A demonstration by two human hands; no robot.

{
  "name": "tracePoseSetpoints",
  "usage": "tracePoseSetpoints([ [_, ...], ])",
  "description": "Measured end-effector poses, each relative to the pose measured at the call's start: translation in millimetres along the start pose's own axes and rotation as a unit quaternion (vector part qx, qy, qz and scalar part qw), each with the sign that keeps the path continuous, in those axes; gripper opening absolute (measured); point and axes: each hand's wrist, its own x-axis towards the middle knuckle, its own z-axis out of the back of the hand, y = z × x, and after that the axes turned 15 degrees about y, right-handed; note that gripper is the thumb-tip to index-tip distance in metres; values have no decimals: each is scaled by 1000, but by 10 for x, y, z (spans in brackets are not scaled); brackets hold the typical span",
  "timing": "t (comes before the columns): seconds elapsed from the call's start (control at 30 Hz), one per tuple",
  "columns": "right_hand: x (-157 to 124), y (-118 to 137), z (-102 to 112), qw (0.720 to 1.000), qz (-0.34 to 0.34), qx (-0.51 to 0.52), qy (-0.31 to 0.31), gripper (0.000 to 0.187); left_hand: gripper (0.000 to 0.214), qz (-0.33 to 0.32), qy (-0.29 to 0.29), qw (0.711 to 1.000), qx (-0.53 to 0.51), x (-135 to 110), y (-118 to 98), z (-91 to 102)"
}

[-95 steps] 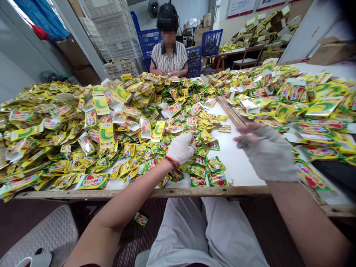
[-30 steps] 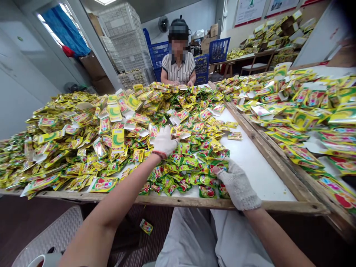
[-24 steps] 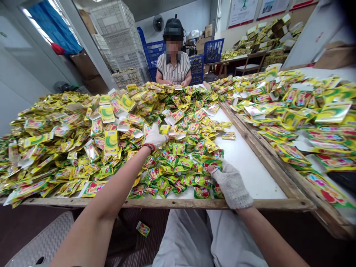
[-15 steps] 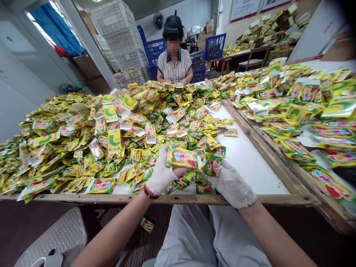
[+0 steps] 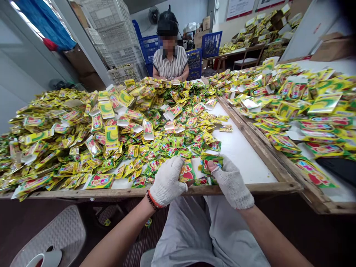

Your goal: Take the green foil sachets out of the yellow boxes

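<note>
My left hand (image 5: 168,180), in a white fingerless-style glove, is wrapped round a small yellow-green printed carton (image 5: 187,171). The carton's white open flap (image 5: 197,166) points towards my right hand. My right hand (image 5: 233,181), gloved the same way, pinches a green and yellow sachet (image 5: 210,163) under the thumb, just right of the flap. Both hands are above the table's front edge. Loose sachets (image 5: 169,142) lie in a heap beyond them, and a carton lying flat (image 5: 100,181) rests left of my left hand.
A wooden divider (image 5: 244,133) runs along the table's right, with many cartons (image 5: 294,96) beyond it. Cartons and sachets are heaped high at left (image 5: 69,129). A person (image 5: 170,61) sits across the table. A grey plastic stool (image 5: 55,237) with a cup stands at lower left.
My left hand has turned over the carton, its back now facing up, and the carton has tipped and dropped slightly. The sachet in my right hand stays close to the carton's open end.
</note>
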Motion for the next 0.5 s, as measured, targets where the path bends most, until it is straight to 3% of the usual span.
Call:
tracePoseSetpoints([
  [0.2, -47, 9, 195, 973, 0, -214, 81, 39, 55, -33, 39, 997, 52, -31, -40, 30],
  [0.33, -17, 98, 225, 951, 9, -278, 137, 33, 61, -76, 71, 989, 104, -15, -126, 90],
  [0.4, 7, 88, 161, 953, 18, -286, 98, 33, 59, -76, 72, 989, 105, 0, -167, 82],
  [0.5, 13, -1, 18, 951, 23, -308, -18, 38, 55, -36, 41, 997, 62, 17, -185, 18],
])
